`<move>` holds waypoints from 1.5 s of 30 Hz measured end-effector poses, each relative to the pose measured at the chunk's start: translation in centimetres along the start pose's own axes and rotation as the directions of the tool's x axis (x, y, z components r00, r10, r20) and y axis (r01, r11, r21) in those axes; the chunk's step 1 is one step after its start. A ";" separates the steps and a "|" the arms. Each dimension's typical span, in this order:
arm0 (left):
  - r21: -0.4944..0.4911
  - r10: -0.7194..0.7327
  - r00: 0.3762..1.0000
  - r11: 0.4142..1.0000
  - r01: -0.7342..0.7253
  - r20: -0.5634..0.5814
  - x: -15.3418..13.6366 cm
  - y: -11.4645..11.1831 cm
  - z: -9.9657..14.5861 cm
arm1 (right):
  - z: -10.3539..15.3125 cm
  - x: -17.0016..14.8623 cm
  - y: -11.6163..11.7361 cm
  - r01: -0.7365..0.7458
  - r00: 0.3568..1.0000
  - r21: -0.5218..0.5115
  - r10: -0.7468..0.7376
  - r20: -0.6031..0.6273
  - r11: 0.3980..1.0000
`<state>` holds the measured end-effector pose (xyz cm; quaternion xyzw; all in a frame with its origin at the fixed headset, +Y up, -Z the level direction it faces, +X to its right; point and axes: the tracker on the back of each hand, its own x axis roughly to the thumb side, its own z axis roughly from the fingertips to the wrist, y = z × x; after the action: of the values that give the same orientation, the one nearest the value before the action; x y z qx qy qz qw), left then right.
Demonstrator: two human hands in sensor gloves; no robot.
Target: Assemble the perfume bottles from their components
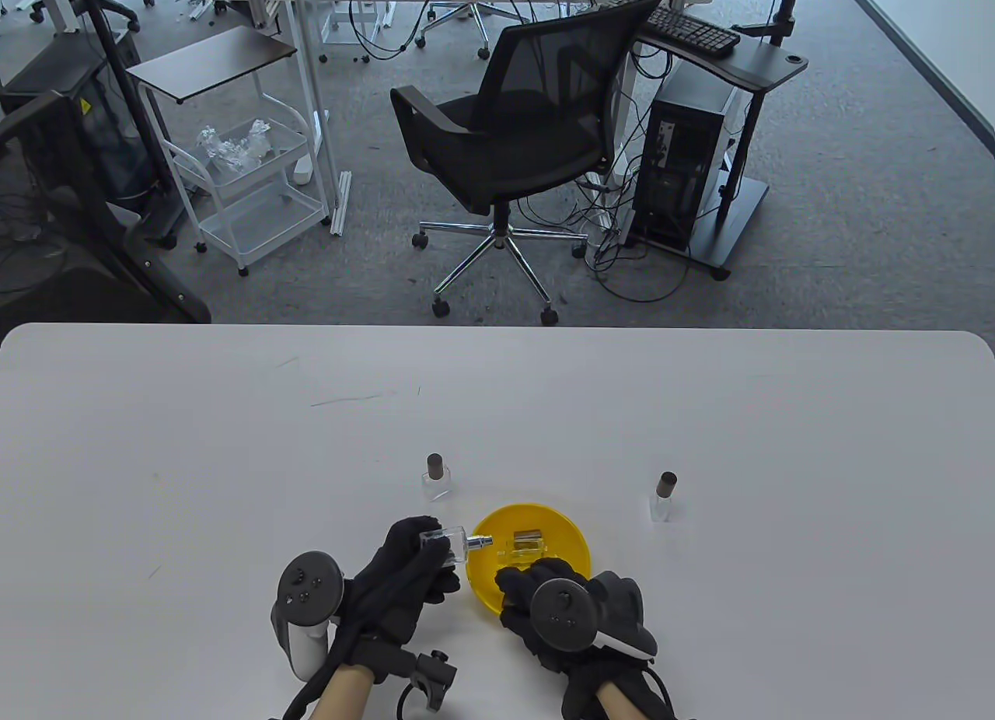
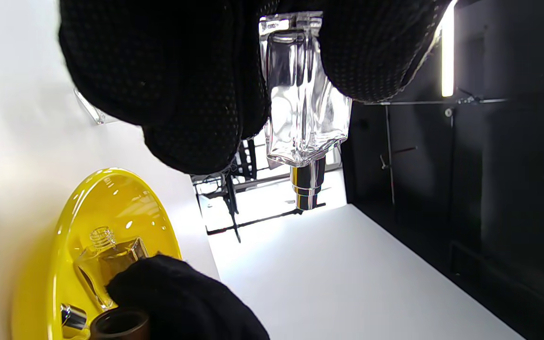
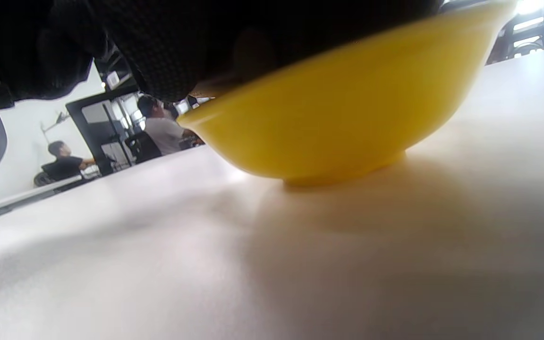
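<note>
The left hand (image 1: 412, 576) grips a glass bottle (image 1: 445, 545), nozzle pointing right toward the yellow bowl (image 1: 486, 588), where the right hand (image 1: 544, 595) reaches (its grasp hidden) for a cap (image 2: 120, 325).

Beyond your white tabletop (image 1: 233, 440) you see grey carpet (image 1: 839, 230), a black mesh chair (image 1: 528, 121) and a white cart (image 1: 249, 191).

No readable text, brand or number shows in any view — the yellow sticker (image 1: 85, 106) on the dark cabinet at far left carries a mark too small to read.
</note>
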<state>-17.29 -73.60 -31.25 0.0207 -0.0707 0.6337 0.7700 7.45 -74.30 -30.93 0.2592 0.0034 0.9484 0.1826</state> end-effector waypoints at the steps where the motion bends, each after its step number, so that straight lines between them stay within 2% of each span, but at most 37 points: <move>1: -0.003 0.000 1.000 1.000 0.000 -0.002 0.0 0.0 0.0 | 0.1 0.0 -0.3 0.013 1.000 -0.022 -0.013 0.001 1.000; 5: -0.025 0.005 1.000 1.000 -0.006 -0.013 -0.1 -0.4 0.0 | 0.6 -0.4 -1.5 0.095 0.995 -0.115 -0.098 -0.017 0.989; 9: -0.046 0.009 1.000 0.999 -0.010 -0.020 -0.2 -0.9 0.0 | 1.0 -0.8 -2.5 0.109 0.993 -0.161 -0.114 -0.024 0.981; 17: -0.094 -0.003 1.000 0.996 0.002 -0.010 0.0 -1.7 0.1 | 1.5 -1.0 -3.6 0.264 0.964 -0.257 -0.262 0.040 0.930; 28: -0.157 0.005 1.000 0.988 -0.004 0.006 0.3 -3.2 0.5 | 1.9 2.0 -3.8 0.125 0.990 -0.319 -0.098 0.099 0.939; 30: -0.171 0.016 1.000 0.985 -0.015 0.001 0.4 -3.2 0.4 | 1.9 2.1 -3.7 0.079 0.993 -0.306 -0.049 0.105 0.949; 34: -0.215 0.009 1.000 0.977 -0.009 -0.002 0.3 -3.5 0.4 | 1.7 2.2 -3.2 0.119 0.988 -0.229 -0.092 0.126 0.966; 36: -0.251 -0.005 1.000 0.968 0.004 -0.002 0.4 -3.9 0.4 | 1.6 2.3 -2.9 0.107 0.990 -0.197 -0.086 0.113 0.974; 41: -0.317 -0.009 1.000 0.948 0.012 0.011 0.7 -5.0 0.7 | 1.5 2.7 -2.3 -0.059 0.997 -0.196 0.066 0.034 0.979; 45: -0.332 -0.038 0.999 0.942 0.043 0.022 0.9 -5.4 0.8 | 1.6 2.7 -2.1 -0.099 0.995 -0.242 0.102 -0.001 0.965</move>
<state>-11.88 -73.88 -29.98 -0.1030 -0.1821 0.5965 0.7748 6.85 -71.55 -28.44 0.2404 -0.1264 0.9482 0.1646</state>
